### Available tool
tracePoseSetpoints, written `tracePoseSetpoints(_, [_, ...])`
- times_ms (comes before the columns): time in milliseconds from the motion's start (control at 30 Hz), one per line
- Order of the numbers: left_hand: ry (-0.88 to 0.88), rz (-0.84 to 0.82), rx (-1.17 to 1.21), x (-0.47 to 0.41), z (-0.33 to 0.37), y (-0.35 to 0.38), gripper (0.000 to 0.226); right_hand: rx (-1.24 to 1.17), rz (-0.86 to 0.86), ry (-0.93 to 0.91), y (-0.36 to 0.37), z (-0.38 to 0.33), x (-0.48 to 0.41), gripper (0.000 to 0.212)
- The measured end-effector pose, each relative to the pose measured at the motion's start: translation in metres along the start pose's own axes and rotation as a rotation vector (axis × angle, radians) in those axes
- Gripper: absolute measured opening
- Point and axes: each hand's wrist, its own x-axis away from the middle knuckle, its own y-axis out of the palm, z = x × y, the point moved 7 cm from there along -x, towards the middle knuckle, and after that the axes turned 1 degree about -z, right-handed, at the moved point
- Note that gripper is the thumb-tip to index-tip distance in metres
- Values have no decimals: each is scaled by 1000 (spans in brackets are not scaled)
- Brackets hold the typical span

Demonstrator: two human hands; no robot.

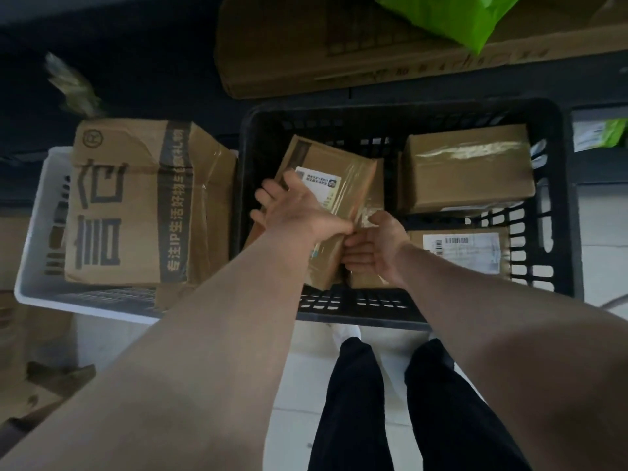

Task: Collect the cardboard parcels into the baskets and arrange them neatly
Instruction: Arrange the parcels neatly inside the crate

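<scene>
There are two baskets: a black basket (pixel 356 312) in front and a white basket (pixel 37 232) just beside it on the left. I count three parcels clearly in the black one: a tilted parcel (pixel 353 198) at the left, a far box (pixel 469 168) and a labelled box (pixel 462 249) at the right. One big box (pixel 136 205) stands in the white one. Both hands hold the tilted parcel. The left hand (pixel 292 207) lies on its top face with fingers bent over the left edge. The right hand (pixel 377 248) grips its near right edge with curled fingers. More cardboard shows under this parcel, but the hands hide it, so I cannot count it. The far carton (pixel 306 45) and green bag (pixel 452 18) are cut off.
</scene>
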Motion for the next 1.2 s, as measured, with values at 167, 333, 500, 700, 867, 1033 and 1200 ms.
tracePoseSetpoints(167, [-69, -72, -64, 6, 0, -22, 131, 120, 12, -42, 3, -17, 10, 44])
tracePoseSetpoints(333, [41, -78, -108, 16, 19, -49, 136, 115, -5, -54, 1, -24, 25, 47])
tracePoseSetpoints(500, [343, -62, -340, 18, 49, -52, 134, -108, -137, -25, 9, -16, 37, 39])
tracePoseSetpoints(700, [591, -114, -515, -6, 68, -34, 130, -145, -209, 44, 24, -20, 18, 34])
tracePoseSetpoints(867, [589, -130, -239, -5, 68, 1, 94, -152, -48, 21, 6, -25, 0, 30])
tracePoseSetpoints(1033, [608, -24, -145, 3, 69, -13, 68, 47, 16, 81, -2, -8, -3, 37])
tracePoseSetpoints(1200, [540, 50, -47, 7, 49, -15, 20, 313, 277, 69, -38, -6, -3, 25])
